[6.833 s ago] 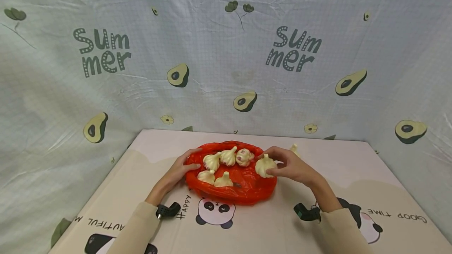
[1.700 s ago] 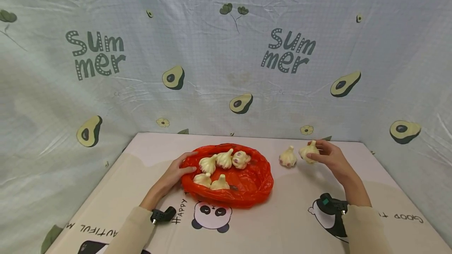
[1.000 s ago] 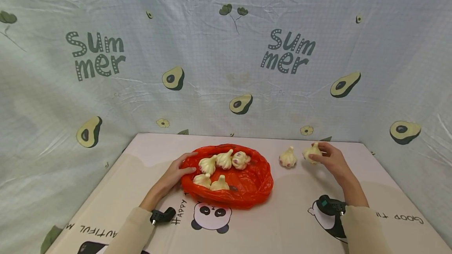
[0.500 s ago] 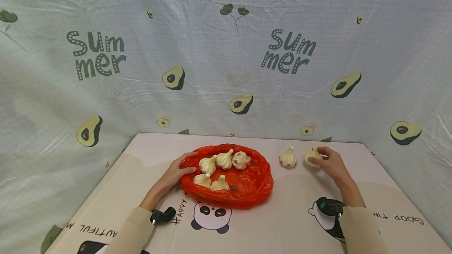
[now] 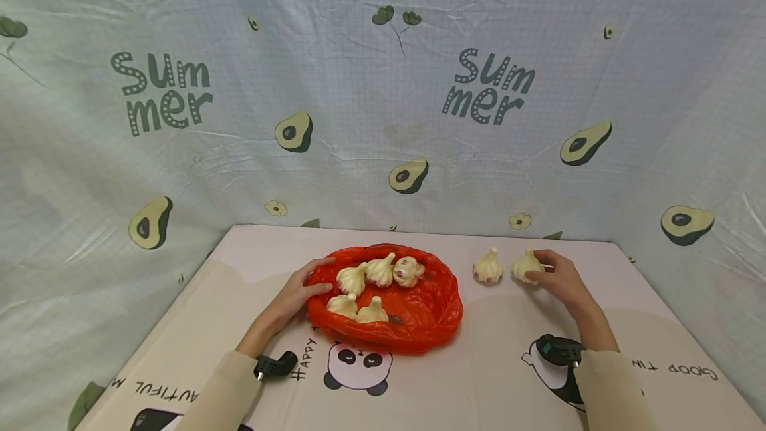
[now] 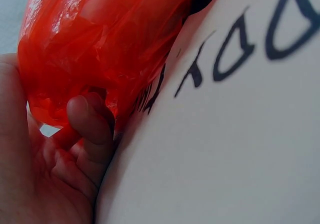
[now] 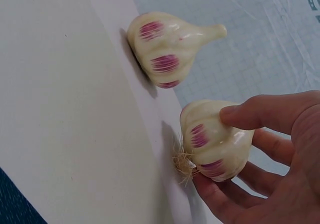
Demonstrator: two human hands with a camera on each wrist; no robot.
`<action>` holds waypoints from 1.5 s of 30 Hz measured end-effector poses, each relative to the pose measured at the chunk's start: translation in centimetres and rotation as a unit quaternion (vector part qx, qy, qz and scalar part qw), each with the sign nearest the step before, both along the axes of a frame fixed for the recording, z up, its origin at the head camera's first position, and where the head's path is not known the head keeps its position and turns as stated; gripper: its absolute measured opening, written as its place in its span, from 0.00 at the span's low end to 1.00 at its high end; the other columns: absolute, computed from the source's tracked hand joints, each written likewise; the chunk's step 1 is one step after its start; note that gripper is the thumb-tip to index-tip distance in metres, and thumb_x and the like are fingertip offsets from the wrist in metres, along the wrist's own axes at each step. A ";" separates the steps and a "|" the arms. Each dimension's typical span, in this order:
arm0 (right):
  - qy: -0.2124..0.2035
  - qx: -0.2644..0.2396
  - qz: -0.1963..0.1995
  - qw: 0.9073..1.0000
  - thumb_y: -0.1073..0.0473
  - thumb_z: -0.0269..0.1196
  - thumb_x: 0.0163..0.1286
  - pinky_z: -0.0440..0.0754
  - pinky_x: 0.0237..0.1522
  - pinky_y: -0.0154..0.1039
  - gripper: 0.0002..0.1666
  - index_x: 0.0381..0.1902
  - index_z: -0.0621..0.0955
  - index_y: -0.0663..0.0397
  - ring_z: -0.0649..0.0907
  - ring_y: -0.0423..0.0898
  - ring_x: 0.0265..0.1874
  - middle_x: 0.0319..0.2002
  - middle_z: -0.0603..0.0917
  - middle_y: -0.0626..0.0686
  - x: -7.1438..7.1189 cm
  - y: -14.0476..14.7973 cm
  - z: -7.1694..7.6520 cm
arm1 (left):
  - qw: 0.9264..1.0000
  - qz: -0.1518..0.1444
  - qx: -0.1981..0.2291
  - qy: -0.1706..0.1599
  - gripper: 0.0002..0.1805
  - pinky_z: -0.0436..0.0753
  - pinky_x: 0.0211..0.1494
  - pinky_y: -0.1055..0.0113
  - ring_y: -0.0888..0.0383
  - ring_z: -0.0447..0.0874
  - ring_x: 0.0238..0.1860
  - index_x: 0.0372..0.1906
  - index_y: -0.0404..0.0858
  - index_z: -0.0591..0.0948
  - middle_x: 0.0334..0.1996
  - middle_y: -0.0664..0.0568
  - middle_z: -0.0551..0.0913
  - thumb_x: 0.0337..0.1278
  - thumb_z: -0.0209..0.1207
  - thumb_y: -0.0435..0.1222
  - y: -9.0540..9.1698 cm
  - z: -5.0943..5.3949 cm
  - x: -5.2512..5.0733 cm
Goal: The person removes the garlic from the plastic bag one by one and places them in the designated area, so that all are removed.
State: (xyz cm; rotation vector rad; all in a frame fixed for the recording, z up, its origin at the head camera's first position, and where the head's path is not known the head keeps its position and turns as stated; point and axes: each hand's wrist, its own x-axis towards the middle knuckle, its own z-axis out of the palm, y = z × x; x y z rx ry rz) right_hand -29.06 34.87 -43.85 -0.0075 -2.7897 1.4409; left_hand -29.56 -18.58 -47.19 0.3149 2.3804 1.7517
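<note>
Hanging printed sheeting (image 5: pixel 341 72), pale table (image 5: pixel 467 378)

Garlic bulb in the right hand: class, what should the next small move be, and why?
Probably ease the right hand off the held bulb once it sits steady: its underside is at or just above the table, close beside another bulb standing there. Whether it touches is hard to tell.
</note>
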 end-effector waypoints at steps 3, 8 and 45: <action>0.005 0.008 0.001 1.000 0.57 0.63 0.73 0.76 0.66 0.58 0.41 0.75 0.62 0.73 0.70 0.73 0.70 0.74 0.63 0.76 0.0 0.1 0.1 | 1.000 -0.004 0.000 0.003 0.33 0.75 0.74 0.43 0.35 0.62 0.77 0.76 0.48 0.67 0.80 0.42 0.60 0.67 0.58 0.38 0.0 0.0 0.0; 0.011 0.021 0.001 1.000 0.56 0.64 0.73 0.78 0.63 0.56 0.41 0.74 0.64 0.72 0.71 0.73 0.69 0.72 0.66 0.77 0.0 0.2 0.1 | 1.000 -0.004 0.000 0.003 0.33 0.76 0.73 0.43 0.35 0.62 0.77 0.76 0.48 0.67 0.80 0.41 0.60 0.68 0.58 0.38 0.0 -0.1 0.1; -0.029 0.031 -0.004 0.999 0.46 0.63 0.75 0.82 0.49 0.36 0.43 0.75 0.63 0.68 0.75 0.68 0.65 0.71 0.67 0.77 -0.1 0.3 0.2 | 1.000 -0.002 0.005 0.001 0.32 0.75 0.73 0.42 0.35 0.61 0.78 0.76 0.47 0.68 0.80 0.41 0.60 0.68 0.59 0.38 -0.1 0.1 0.0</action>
